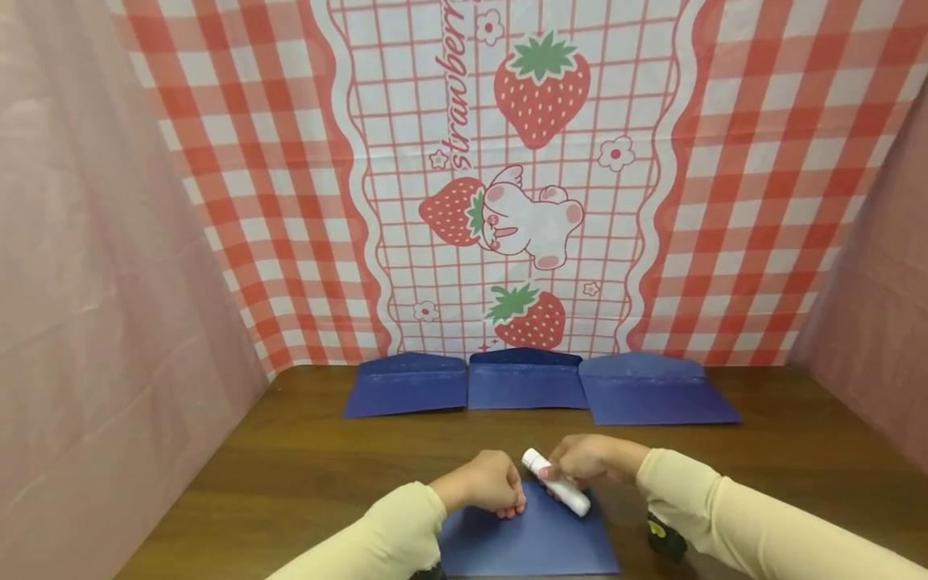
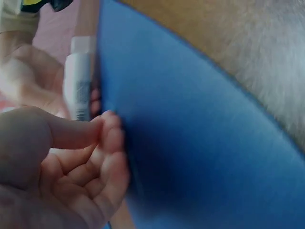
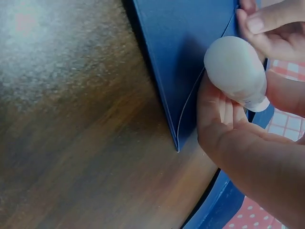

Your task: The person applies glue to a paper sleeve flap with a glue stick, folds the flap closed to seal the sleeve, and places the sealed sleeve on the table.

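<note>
A blue envelope (image 1: 536,544) lies on the table before me, the slanting edge of its flap showing as a thin line in the right wrist view. My left hand (image 1: 487,483) is at its far edge, thumb and fingertips pinching at the flap (image 3: 202,95). Just right of it, my right hand (image 1: 586,457) holds a white glue stick (image 1: 569,493) slantwise between thumb and fingers, above the envelope. The glue stick's capped end points away to the left. A barcode on its side shows in the left wrist view.
Three more blue envelopes stand in a row along the table's back edge, left (image 1: 409,395), middle (image 1: 525,388) and right (image 1: 656,399), flaps up with whitish streaks. Behind them hangs a strawberry-print cloth (image 1: 391,161). Pink curtains (image 1: 109,322) enclose both sides of the wooden table (image 1: 290,467).
</note>
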`<state>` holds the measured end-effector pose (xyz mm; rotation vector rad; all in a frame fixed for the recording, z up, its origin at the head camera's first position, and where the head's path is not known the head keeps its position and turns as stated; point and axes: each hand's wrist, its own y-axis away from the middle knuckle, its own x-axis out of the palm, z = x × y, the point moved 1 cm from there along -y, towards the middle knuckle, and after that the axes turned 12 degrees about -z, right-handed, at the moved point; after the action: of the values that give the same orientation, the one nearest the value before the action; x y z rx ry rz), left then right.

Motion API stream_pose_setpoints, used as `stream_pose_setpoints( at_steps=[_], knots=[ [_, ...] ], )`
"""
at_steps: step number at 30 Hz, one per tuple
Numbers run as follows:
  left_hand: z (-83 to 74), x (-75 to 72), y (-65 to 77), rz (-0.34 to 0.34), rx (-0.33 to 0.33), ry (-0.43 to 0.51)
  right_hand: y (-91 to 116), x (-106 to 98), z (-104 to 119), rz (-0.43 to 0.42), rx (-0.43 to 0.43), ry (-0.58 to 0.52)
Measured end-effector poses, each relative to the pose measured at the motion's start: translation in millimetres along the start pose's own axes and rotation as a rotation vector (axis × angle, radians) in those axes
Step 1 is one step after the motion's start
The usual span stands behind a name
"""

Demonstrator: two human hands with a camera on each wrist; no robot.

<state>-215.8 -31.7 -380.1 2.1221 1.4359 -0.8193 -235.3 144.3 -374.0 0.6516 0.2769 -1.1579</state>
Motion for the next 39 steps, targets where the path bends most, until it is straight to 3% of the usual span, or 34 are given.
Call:
stream_pose_setpoints(
  at_steps=[7,13,18,21,24,29,34,39],
  knots=[
    [5.5,4.7,-2.6,-0.020,-0.061,0.057,2.9,-15.8,3.1,0.063,-0.031,-0.049],
    [5.0,7.4,-4.5,-0.003,-0.028,0.057,7.7,-24.8,-7.6,0.025,0.004,0.005],
    [5.1,9.1,-2.8,-0.023,-0.024,0.101,8.8,-23.2,-19.3,-0.001,-0.001,-0.034],
    [6.0,3.4,-1.4,-0.020,-0.049,0.117,8.2,-23.3,-22.8,0.012,-0.015,-0.062],
    [8.1,-9.3,-0.6,0.004,-0.080,0.072,7.2,-25.4,-24.5,0.039,-0.022,-0.086],
    [25.8,-30.4,6.1,0.016,-0.123,0.008,6.0,-26.2,-23.6,0.083,0.002,-0.153],
    [43.9,-34.5,5.6,0.006,-0.117,0.089,4.4,-26.8,-15.5,0.070,0.028,-0.119],
    [47.8,-34.8,8.4,-0.001,-0.100,0.099,2.3,-12.1,3.2,0.082,0.053,-0.074]
  ],
)
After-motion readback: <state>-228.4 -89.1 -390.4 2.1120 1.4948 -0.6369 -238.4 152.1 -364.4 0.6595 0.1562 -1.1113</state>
